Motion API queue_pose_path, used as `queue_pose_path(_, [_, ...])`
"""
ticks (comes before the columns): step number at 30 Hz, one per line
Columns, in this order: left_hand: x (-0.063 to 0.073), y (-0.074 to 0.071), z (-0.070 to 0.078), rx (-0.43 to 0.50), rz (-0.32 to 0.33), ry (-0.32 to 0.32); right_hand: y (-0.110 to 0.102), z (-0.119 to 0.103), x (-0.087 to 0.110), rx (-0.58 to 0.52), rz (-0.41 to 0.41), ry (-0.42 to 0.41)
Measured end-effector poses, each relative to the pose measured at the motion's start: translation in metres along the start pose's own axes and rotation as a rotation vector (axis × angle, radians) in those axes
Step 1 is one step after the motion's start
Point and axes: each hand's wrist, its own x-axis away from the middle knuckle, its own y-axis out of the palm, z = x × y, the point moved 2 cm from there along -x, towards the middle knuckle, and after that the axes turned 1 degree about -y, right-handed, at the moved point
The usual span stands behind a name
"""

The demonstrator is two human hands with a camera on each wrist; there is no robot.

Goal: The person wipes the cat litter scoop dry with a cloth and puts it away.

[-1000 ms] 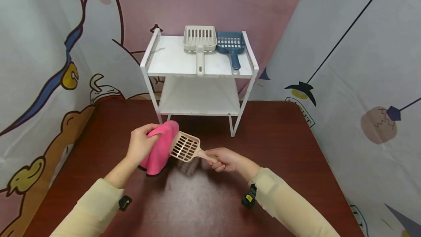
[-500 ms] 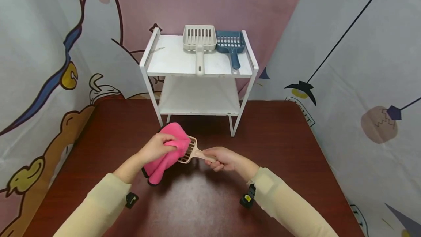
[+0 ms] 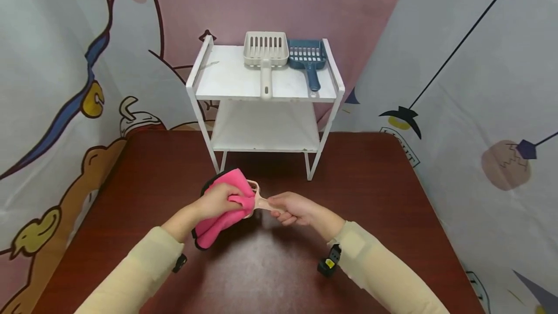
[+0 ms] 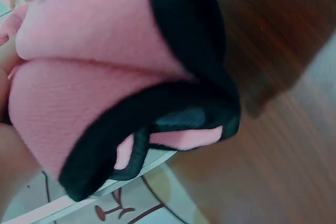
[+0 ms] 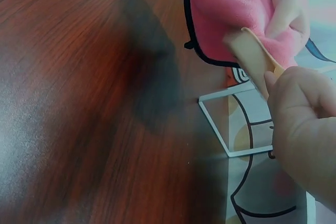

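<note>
My left hand (image 3: 219, 201) grips a pink cloth (image 3: 237, 178) with black edging, bunched over the slotted head of a beige litter scoop (image 3: 262, 203). Most of that head is hidden under the cloth; only its corner by the handle shows in the head view. The scoop's handle is held in my right hand (image 3: 296, 208), thumb on top, above the table. In the left wrist view the cloth (image 4: 89, 24) hangs in folds with its black border towards the camera. The right wrist view has the scoop (image 5: 249, 59) side-on against the cloth (image 5: 220, 19).
A white two-tier shelf (image 3: 268, 125) stands at the back of the dark red-brown table (image 3: 370, 183). On its top tier lie a cream litter scoop (image 3: 266, 57) and a blue litter scoop (image 3: 307, 57), side by side. Printed curtains hang behind and at both sides.
My left hand has moved right with the cloth, sliding it over the scoop's head towards the handle and covering most of the slots. My right hand has stayed nearly still on the handle.
</note>
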Motion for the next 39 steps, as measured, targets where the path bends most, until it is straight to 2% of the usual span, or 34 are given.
queue_pose_path(4, [0.001,-0.007,0.008,-0.110,0.018,0.004,-0.002,-0.004,0.005,0.014,-0.007,-0.023])
queue_pose_path(7, [0.005,-0.015,0.009,-0.155,0.034,-0.045,-0.003,-0.005,0.008,0.016,-0.010,-0.031])
queue_pose_path(13, [0.015,-0.035,-0.004,-0.091,0.070,-0.178,-0.005,-0.008,0.010,0.064,0.003,-0.040])
queue_pose_path(18, [0.028,-0.058,-0.022,-0.005,0.229,-0.314,-0.014,-0.005,0.014,0.141,0.085,-0.010])
queue_pose_path(21, [0.031,-0.067,-0.024,0.062,0.326,-0.381,-0.016,0.000,0.015,0.176,0.096,0.018])
queue_pose_path(24, [0.025,-0.065,-0.013,0.130,0.358,-0.345,-0.013,0.004,0.013,0.199,0.082,0.038])
queue_pose_path(26, [0.018,-0.056,-0.003,0.162,0.336,-0.295,-0.009,0.005,0.011,0.204,0.072,0.031])
queue_pose_path(29, [0.008,-0.038,0.009,0.168,0.264,-0.221,-0.002,0.003,0.008,0.206,0.060,0.018])
queue_pose_path(31, [0.003,-0.025,0.014,0.138,0.216,-0.189,0.002,0.000,0.006,0.221,0.065,0.001])
queue_pose_path(33, [-0.001,-0.015,0.017,0.082,0.201,-0.155,0.006,-0.002,0.005,0.254,0.084,-0.015])
queue_pose_path(39, [-0.006,-0.003,0.022,-0.094,0.229,-0.074,0.009,-0.004,0.005,0.331,0.152,-0.061])
